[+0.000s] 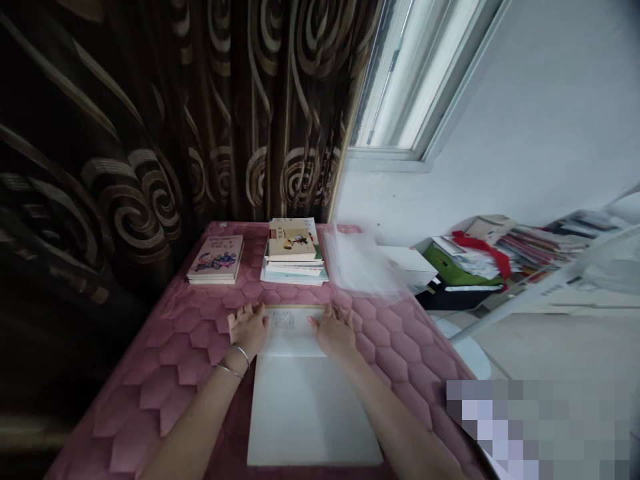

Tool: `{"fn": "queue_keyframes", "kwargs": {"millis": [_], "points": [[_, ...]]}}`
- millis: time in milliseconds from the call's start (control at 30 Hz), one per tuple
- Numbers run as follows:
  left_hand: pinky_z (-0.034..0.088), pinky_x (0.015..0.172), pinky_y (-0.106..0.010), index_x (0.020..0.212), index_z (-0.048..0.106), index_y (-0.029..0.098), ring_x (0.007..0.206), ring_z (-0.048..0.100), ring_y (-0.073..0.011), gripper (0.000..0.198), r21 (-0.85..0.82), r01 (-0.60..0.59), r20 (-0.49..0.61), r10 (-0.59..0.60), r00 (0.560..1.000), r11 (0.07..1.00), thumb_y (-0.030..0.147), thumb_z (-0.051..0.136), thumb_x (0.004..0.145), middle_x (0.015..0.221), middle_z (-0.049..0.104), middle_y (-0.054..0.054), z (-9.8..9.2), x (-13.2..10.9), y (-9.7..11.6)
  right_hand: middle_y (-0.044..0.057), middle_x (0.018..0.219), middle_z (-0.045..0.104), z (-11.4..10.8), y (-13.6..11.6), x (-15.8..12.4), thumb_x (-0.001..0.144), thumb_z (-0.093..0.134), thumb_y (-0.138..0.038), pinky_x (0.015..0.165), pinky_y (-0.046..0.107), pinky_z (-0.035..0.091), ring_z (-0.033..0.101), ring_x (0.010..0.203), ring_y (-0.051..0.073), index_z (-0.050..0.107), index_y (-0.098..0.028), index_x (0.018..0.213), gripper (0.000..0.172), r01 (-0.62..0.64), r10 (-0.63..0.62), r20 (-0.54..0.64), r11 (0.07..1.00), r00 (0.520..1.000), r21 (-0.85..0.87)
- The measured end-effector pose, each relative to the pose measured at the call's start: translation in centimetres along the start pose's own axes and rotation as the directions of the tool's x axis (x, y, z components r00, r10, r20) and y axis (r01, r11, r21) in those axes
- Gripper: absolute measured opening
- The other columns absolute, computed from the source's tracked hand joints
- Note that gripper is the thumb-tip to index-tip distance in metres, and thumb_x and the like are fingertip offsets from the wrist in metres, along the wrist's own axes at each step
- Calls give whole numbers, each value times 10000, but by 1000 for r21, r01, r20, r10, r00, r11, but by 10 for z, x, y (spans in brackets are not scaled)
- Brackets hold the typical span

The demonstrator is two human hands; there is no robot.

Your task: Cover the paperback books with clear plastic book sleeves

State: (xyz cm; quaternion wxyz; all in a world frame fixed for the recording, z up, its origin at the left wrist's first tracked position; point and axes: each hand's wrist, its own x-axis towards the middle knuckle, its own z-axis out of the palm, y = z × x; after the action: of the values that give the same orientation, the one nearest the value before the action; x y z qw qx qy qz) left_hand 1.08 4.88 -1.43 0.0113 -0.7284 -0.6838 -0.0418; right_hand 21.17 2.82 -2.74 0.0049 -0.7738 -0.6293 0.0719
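The person's arms show as a slim, bare left forearm (195,427) and a slim, bare right forearm (395,420), both running in from the lower edge of the head view and tapering to a slender, bare left hand (249,330) and a slender, bare right hand (335,332). Around the left wrist sit two thin, plain, round bangles of shiny silver-coloured metal (241,355), one just behind the hand and the other slightly apart from it, farther along the forearm. The fingernails on both hands are too small and soft in the view to make out.
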Motion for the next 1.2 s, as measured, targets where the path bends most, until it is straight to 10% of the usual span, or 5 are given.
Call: {"fn": "queue_keyframes", "kwargs": {"millis": [233,467,800,1200], "points": [[233,1041,-533,1318,535,113,1230,438,-319,468,62,-14,4,14,1000,998,162,348,892,1304,531,-200,-2,-1,27,210,1499,318,3,-2,0,966,206,-496,1122,568,38,202,1417,338,275,-18,1467,696,-12,12,1,1000,1000,7],[181,1144,-502,1451,343,104,1423,230,-274,555,-204,-398,132,428,894,894,291,298,930,1546,263,-138,11,-1,70,211,1513,278,8,-1,0,966,232,-450,1116,594,70,172,1431,311,258,-9,1468,669,4,-4,-26,1000,1000,27],[151,1152,-540,1495,231,146,1442,169,-283,649,-219,-421,152,457,877,880,353,384,899,1563,210,-106,10,-5,62,140,1551,208,-15,-26,-3,974,83,-495,1126,582,36,107,1452,251,196,-100,1502,669,309,-332,125,935,935,175],[150,1149,-557,1470,308,158,1418,254,-271,561,-206,-351,121,380,917,913,345,321,942,1547,251,-95,14,-4,68,228,1477,344,-3,9,1,960,215,-527,1103,621,-47,162,1431,339,307,-36,1460,706,56,-57,-44,998,997,-27]]}}
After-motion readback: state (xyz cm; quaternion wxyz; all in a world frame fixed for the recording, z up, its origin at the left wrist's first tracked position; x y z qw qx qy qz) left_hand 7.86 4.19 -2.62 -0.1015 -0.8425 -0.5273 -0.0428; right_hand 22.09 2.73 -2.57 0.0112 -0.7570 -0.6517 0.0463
